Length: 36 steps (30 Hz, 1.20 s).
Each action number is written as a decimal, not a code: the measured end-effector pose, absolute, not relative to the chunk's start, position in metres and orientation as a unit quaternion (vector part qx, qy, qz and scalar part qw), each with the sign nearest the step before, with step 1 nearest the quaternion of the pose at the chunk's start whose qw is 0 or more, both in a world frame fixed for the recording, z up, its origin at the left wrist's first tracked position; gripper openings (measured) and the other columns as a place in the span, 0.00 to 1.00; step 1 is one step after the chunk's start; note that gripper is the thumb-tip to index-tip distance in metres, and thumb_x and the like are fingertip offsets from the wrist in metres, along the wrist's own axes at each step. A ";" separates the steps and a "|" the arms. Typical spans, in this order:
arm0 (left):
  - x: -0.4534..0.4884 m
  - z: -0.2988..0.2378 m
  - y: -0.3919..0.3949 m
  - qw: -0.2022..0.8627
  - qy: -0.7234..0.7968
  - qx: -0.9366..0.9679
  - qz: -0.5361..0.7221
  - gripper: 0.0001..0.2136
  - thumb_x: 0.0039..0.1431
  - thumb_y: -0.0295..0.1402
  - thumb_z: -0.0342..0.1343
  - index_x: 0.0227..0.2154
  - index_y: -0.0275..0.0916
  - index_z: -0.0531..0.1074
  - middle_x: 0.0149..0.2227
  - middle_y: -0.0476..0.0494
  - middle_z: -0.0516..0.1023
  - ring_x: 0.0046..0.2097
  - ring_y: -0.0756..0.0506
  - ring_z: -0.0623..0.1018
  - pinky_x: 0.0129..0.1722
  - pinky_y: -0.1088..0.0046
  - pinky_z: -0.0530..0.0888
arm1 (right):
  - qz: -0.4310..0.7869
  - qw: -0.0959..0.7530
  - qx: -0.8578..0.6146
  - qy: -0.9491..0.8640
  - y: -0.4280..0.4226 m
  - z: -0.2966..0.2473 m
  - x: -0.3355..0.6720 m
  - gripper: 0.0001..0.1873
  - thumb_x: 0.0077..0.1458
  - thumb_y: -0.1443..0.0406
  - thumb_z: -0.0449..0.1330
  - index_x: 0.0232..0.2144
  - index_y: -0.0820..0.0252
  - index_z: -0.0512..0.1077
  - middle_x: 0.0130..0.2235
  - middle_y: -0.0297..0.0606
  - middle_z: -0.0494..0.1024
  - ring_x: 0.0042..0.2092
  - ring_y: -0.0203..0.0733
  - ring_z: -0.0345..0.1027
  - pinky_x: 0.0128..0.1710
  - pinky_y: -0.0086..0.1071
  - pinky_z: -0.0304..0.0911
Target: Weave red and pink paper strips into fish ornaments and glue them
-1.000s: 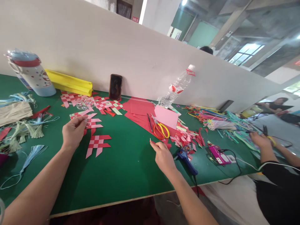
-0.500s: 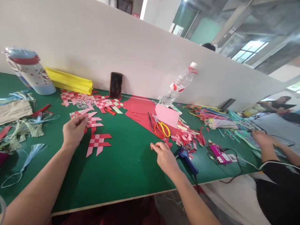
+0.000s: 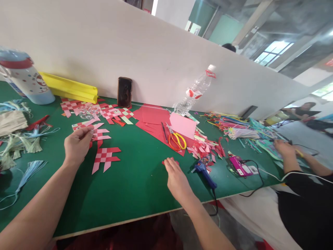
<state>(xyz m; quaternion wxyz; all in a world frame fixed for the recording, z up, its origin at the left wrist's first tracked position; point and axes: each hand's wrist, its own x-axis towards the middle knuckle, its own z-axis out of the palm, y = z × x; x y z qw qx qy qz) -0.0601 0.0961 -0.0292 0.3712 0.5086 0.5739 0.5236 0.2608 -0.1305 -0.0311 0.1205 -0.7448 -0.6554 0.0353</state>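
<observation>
My left hand (image 3: 78,145) is closed in a pinch at the left, over the pink-and-red woven paper pieces. The checkered woven piece (image 3: 102,133) under it sticks out beyond my fingertips, with its pointed strips to the right. Just below lies a second woven paper fish (image 3: 106,155), flat on the table. My right hand (image 3: 177,178) is low over the green table, its fingers together and bent down on a small red paper piece (image 3: 177,162). Only the edges of that piece show. Scissors (image 3: 177,140) with yellow-orange handles and a dark pen-like tool (image 3: 164,132) lie beyond it.
A blue glue gun (image 3: 206,173) with a cord lies right of my right hand, near paper scraps (image 3: 203,147). A phone (image 3: 125,92) and a plastic bottle (image 3: 194,92) stand by the partition. Tassels (image 3: 31,173) lie left. A co-worker's hands (image 3: 284,149) are at the right.
My right hand has lowered its fingers onto the red paper piece, which now shows on both sides of them. My left hand keeps its pinch. The whole view has shifted slightly.
</observation>
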 end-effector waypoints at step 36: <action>-0.057 -0.023 0.093 0.372 0.571 0.515 0.520 0.13 0.54 0.34 0.59 0.42 0.35 0.79 0.35 0.43 0.82 0.33 0.49 0.80 0.36 0.75 0.79 | 0.026 0.114 -0.783 -0.611 -0.136 0.005 0.303 0.11 0.55 0.75 0.49 0.28 0.57 0.67 0.35 0.41 0.72 0.39 0.43 0.67 0.42 0.34 0.61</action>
